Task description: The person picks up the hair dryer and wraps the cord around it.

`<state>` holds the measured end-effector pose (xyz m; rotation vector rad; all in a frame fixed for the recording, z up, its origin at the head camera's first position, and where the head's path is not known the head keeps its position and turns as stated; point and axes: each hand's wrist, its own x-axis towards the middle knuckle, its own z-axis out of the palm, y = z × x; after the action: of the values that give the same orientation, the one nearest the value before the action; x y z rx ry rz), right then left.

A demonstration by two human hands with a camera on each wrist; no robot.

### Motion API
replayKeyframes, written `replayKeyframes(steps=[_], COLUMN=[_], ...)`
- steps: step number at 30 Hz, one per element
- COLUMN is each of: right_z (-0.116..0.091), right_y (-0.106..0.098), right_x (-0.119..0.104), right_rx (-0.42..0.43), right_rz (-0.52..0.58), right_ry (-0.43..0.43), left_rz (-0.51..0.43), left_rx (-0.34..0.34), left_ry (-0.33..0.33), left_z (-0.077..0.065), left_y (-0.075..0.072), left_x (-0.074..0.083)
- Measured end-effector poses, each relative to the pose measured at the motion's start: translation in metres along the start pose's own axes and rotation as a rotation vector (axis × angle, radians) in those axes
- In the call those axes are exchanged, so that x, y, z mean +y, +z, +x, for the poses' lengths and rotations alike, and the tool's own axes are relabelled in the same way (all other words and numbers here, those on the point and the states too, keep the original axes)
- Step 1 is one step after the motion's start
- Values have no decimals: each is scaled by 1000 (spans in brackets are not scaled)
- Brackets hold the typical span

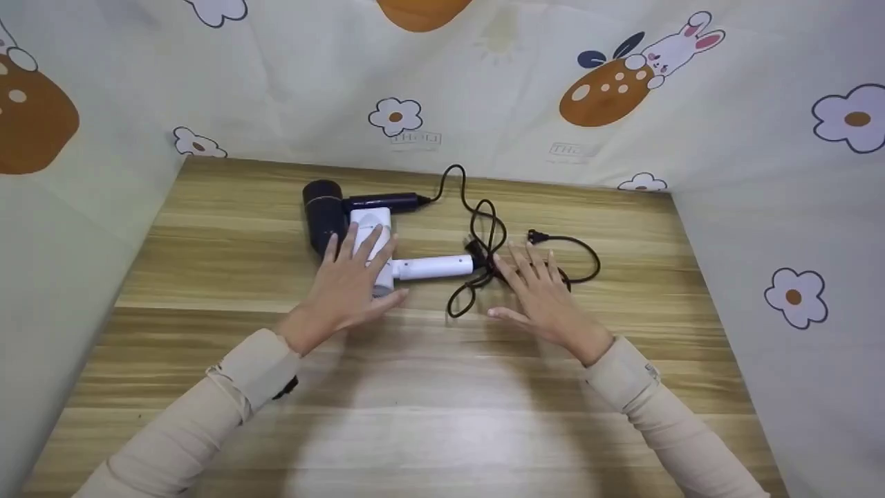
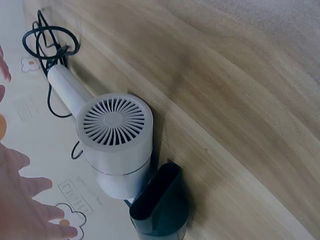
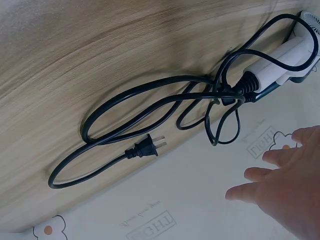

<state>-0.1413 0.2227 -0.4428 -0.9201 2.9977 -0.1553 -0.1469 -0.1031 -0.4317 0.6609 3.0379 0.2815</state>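
A white hair dryer (image 1: 437,267) lies on the wooden table with its handle pointing right. Behind it and to its left is a dark hair dryer (image 1: 323,211), whose handle runs parallel. My left hand (image 1: 346,283), fingers spread, overlaps the white dryer's head in the head view; the left wrist view shows that hand apart from the round vented end (image 2: 114,120) and the dark nozzle (image 2: 162,200). My right hand (image 1: 546,301) is spread near the bundled black cords (image 1: 489,252), partly covering them. A two-pin plug (image 3: 146,147) lies beside the cord loops in the right wrist view.
Wood-patterned tabletop (image 1: 429,387) extends toward me. A pale cloth (image 1: 311,76) printed with flowers, rabbits and carrots rises at the back and both sides. One cord loop (image 1: 598,263) reaches out to the right of the bundle.
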Motion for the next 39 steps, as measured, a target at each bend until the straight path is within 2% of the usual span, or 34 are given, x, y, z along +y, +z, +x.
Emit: replayKeyframes(steps=[6,12,15,19,23,27,31,39], right_z=[0,0,0,0,0,0,0,-4], right_y=[-2,-3,-3,-3,-3,-3,-4,-4], right_x=[0,-2,-3,-5,-6,-7,-8,-5], right_rx=[13,19,12,9,16,21,29,50], right_rz=[36,25,28,23,10,7,36,63], right_ry=[19,25,25,27,26,27,31,43], left_rz=[-164,-388,-450,-475,-451,-409,-407,-437], left_rx=[26,-4,-12,-53,-80,-38,3,70], left_ry=[-152,-318,-360,-411,-465,-506,-527,-518], left_z=[13,29,35,41,47,52,55,54], left_y=[-2,-2,0,6,13,21,28,36], left_x=[-8,-11,-11,-10,-9,-8,-8,-12])
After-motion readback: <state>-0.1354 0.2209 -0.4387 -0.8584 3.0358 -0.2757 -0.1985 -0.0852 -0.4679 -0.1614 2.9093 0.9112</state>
